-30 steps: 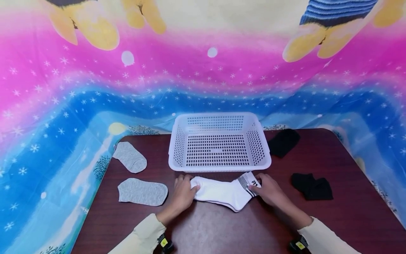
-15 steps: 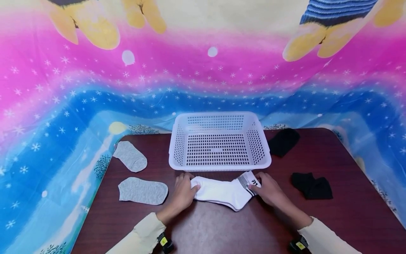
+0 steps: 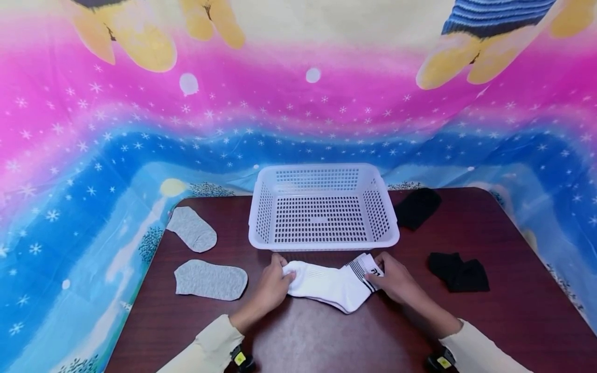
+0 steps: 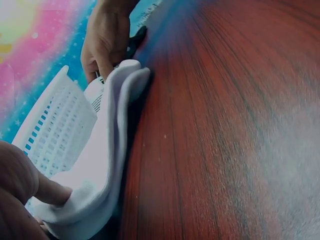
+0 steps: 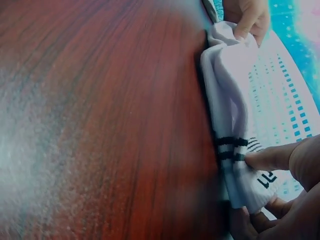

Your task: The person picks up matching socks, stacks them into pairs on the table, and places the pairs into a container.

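A pair of white socks (image 3: 322, 280), one laid over the other, stretches between my two hands just in front of the basket. My left hand (image 3: 271, 282) pinches the toe end, thumb on top. At the cuff end, with black stripes and dark lettering, my right hand (image 3: 394, 277) grips the socks between thumb and fingers. Both layers show at the near edge in the left wrist view, where the left thumb (image 4: 52, 192) presses on the upper sock. In the right wrist view the right thumb (image 5: 270, 157) lies by the stripes, fingers curled under the cuff.
A white perforated plastic basket (image 3: 324, 246) stands behind the socks. Two grey socks (image 3: 210, 281) lie at the left of the dark red table (image 3: 317, 342). Black socks (image 3: 459, 272) lie at the right, one group near the basket's right side. A printed cloth hangs behind the table.
My left hand has shifted slightly to the right, and the toe end of the white socks has moved a little with it. The right hand stays at the cuff.
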